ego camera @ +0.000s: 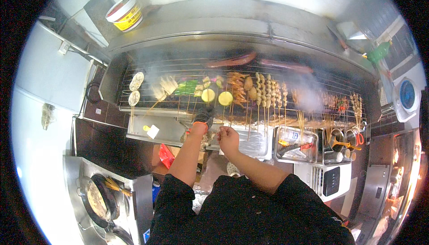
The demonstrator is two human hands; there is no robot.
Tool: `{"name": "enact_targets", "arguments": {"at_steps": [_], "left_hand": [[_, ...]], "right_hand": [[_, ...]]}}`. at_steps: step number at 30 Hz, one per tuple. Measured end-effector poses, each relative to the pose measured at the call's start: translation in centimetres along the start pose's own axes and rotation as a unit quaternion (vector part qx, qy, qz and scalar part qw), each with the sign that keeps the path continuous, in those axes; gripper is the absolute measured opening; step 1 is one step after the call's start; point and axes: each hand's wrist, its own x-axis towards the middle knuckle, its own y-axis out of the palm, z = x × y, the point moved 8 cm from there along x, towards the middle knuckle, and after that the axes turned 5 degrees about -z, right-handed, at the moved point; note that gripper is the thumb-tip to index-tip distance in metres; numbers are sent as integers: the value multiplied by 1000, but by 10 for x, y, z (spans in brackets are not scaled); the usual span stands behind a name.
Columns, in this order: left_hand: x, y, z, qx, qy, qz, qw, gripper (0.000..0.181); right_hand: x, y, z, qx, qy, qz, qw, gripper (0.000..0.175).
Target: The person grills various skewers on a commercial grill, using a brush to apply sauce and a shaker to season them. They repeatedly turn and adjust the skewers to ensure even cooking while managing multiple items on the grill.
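My left hand [203, 117], in a dark knit glove with an orange cuff, is at the front edge of a long charcoal grill [157, 113]. It lies just below a skewered pale green round slice [208, 95]; its fingers are too dark to show a grip. Bare, my right hand [229, 140] pinches the lower end of a thin skewer [223, 115] that carries a second round slice [225, 98]. Skewered green vegetable pieces [186, 87] and fanned enoki mushrooms [168, 85] lie left of these slices. Reddish-brown skewered food [237, 86] is to their right.
Smoke [310, 96] veils part of the grill's right side. A metal tray [296, 144] holding tools and packaging stands at the front right, beside lidded jars [338, 157]. A tub [124, 14] sits on the back left ledge. At lower left is a wok [97, 196].
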Motion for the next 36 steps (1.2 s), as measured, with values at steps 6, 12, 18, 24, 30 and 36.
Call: {"name": "enact_targets", "arguments": {"at_steps": [6, 12, 18, 24, 30, 36], "left_hand": [[-26, -11, 2, 22, 33, -41, 998, 36], [-39, -40, -7, 33, 12, -138, 990, 35], [-43, -40, -18, 56, -114, -16, 992, 44], [-37, -25, -24, 46, -117, -13, 992, 37], [-20, -11, -18, 92, 1, -42, 995, 27], [-31, -64, -19, 121, 72, -61, 988, 33]], "right_hand": [[11, 13, 1, -7, -28, 17, 999, 20], [-20, 12, -30, 26, 235, 65, 969, 41], [-43, 68, -49, 169, 267, 186, 930, 30], [-19, 93, -42, 356, 262, 161, 883, 24], [-19, 78, -28, 264, 192, 111, 939, 16], [-38, 74, -3, 261, 125, 76, 954, 24]]}}
